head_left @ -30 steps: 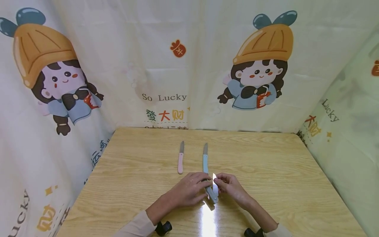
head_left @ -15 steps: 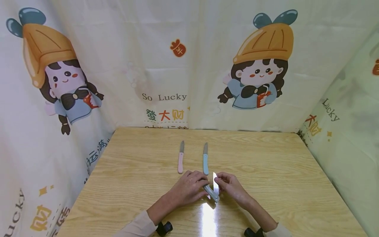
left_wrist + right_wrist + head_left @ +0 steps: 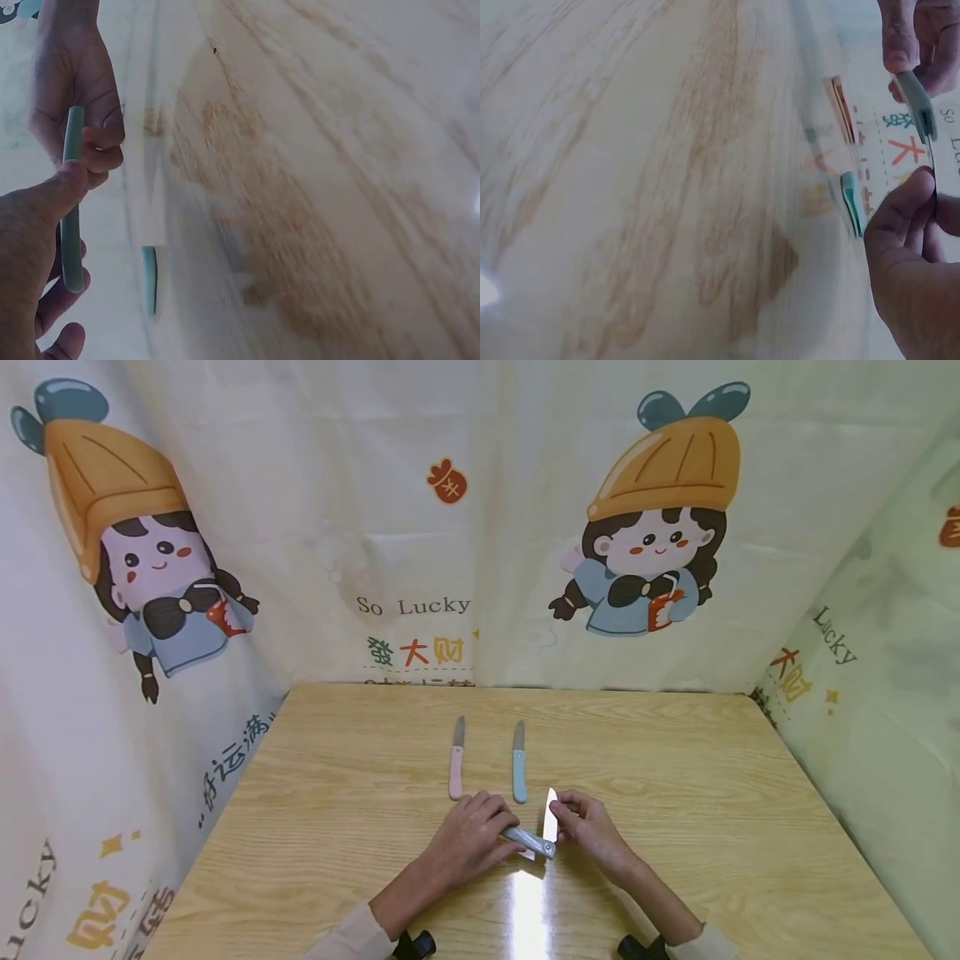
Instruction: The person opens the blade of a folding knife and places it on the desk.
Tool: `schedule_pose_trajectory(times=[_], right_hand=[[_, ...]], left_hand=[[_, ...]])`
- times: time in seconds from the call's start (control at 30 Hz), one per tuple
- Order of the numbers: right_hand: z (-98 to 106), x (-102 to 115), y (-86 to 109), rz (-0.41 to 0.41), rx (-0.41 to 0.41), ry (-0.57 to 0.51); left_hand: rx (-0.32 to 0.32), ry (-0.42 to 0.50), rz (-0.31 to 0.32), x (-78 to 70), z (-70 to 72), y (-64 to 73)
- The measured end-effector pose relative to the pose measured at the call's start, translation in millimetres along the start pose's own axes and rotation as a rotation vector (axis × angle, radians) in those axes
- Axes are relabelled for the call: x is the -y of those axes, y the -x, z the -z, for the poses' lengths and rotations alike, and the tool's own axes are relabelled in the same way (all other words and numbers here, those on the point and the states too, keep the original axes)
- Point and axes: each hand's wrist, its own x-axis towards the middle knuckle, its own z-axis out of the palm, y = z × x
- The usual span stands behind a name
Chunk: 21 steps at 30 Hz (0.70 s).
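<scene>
A folding knife with a pale grey-green handle (image 3: 531, 840) is partly unfolded between both hands. My left hand (image 3: 471, 837) grips the end of that handle, its thumb pressed along it in the left wrist view. The shiny blade (image 3: 551, 820) points away from me, at a wide angle to the handle. Its upper part is pinched between thumb and fingers of my right hand (image 3: 594, 833). From the right wrist side, the blade shows edge-on as it leaves the handle (image 3: 916, 105).
Two unfolded knives lie parallel on the wooden table (image 3: 360, 760) beyond my hands: one with a pink handle (image 3: 456, 773), one with a light blue handle (image 3: 519, 777). A printed curtain (image 3: 517, 543) hangs behind and at both sides.
The angle between blade and handle has widened. The handle has swung closer to crosswise, and the blade with my right fingers has shifted slightly right and away. Both lying knives stay put.
</scene>
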Motion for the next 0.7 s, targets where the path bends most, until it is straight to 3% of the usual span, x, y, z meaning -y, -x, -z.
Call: schedule_pose_trajectory(times=[0.17, 0.3, 0.7], right_hand=[[-2.2, -1.2, -3.2, 0.001, -0.112, 0.001], [-2.9, -2.0, -4.2, 0.004, -0.154, -0.033], [0.6, -0.8, -2.7, -0.047, -0.165, -0.164]], left_hand=[[-0.049, -0.017, 0.025, 0.3, -0.4, 2.1], [-0.088, -0.023, 0.062, -0.2, -0.9, 4.2], [-0.174, 0.043, 0.146, -6.1, -5.0, 6.9]])
